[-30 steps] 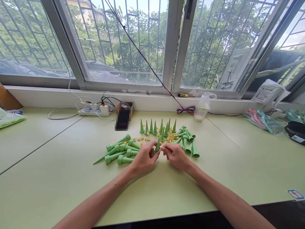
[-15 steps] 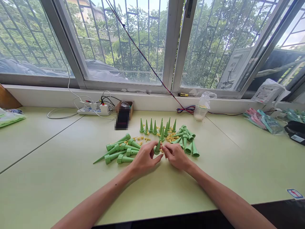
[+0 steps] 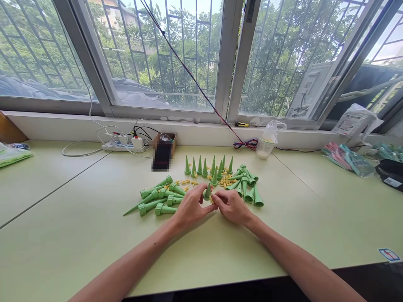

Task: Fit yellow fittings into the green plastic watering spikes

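Between the thumb and fingers of my left hand (image 3: 190, 207) is a green plant watering spike (image 3: 207, 192), its point upward and slightly tilted. My right hand (image 3: 233, 206) pinches a small yellow valve piece (image 3: 211, 200) against the lower part of that spike; whether it sits inside a hole is too small to tell. Just beyond my hands, several green cones (image 3: 199, 166) stand upright, points up. Loose yellow valve pieces (image 3: 226, 182) lie among and beside them. Capped green spikes (image 3: 150, 206) lie to the left of my left hand, and open-ended green cones (image 3: 258, 197) are heaped at the right.
A power strip (image 3: 110, 147) with cables and a small box (image 3: 172, 141) stand along the back wall. Further right are a plastic cup (image 3: 265, 149) with a bag, bundled wires (image 3: 247, 144), bagged pink and teal items (image 3: 349, 159) and a black object (image 3: 390, 173).
The held spike has shifted slightly left and up. My right fingers have moved a little left with the yellow valve piece, closer against the spike.
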